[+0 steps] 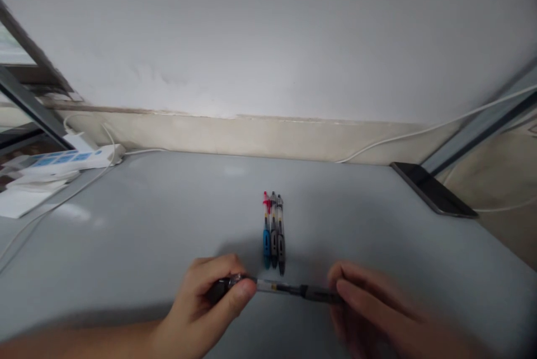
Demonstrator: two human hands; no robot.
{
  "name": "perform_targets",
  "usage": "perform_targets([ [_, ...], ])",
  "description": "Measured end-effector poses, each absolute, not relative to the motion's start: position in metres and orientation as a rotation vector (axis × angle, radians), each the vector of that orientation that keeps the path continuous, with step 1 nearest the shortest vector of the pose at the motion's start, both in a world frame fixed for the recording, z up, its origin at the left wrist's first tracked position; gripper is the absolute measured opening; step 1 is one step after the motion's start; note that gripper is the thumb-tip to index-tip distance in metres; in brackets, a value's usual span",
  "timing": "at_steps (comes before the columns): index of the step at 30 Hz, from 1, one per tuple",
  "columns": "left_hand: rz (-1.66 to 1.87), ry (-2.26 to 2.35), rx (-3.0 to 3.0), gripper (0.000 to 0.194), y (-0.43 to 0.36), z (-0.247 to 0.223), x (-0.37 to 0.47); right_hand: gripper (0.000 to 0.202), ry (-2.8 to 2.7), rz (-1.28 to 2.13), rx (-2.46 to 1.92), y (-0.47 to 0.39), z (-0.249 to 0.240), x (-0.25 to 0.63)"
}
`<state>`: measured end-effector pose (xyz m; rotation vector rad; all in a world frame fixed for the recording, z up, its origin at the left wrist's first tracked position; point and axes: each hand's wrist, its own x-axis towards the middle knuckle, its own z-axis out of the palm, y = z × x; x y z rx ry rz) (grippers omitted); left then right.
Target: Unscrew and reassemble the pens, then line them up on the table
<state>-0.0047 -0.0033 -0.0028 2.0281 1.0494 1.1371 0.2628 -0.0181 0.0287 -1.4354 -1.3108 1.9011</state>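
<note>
Near the front of the grey table [168,225], a clear pen with a dark grip [285,288] lies level between my hands. My left hand [213,297] pinches its clip end between thumb and fingers. At the grip end, my right hand [373,303] is slightly blurred, its thumb and forefinger closed around the tip. Just beyond the held pen, three pens lie side by side: one with a red top and blue grip [266,239], a dark-gripped one [274,241] in the middle, and another dark-gripped one [281,247] on the right.
A white power strip [104,156] with blue markings lies at the far left, beside white papers [25,197] and a cable [62,202]. A dark flat device [432,188] rests at the right back edge. Behind the table stands a pale wall [268,40].
</note>
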Motion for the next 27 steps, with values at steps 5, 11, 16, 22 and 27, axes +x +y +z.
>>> perform_targets([
  [5,1.130,1.028,2.039,0.033,-0.003,-0.001,-0.005,0.038,-1.345,1.875,-1.452,-0.017,0.024,0.262],
  [11,1.172,1.024,1.988,0.034,-0.004,-0.006,-0.005,0.038,-1.267,1.857,-1.387,-0.019,0.022,0.266],
  [16,1.187,1.039,1.999,0.032,-0.005,-0.010,-0.006,0.046,-1.321,1.865,-1.436,-0.018,0.028,0.259],
  [22,1.189,1.074,2.004,0.033,-0.004,-0.005,-0.006,0.027,-1.101,1.805,-1.286,-0.021,0.031,0.261],
  [27,1.248,1.096,1.949,0.035,-0.006,-0.005,-0.006,0.015,-0.850,1.667,-1.239,-0.023,0.018,0.276],
])
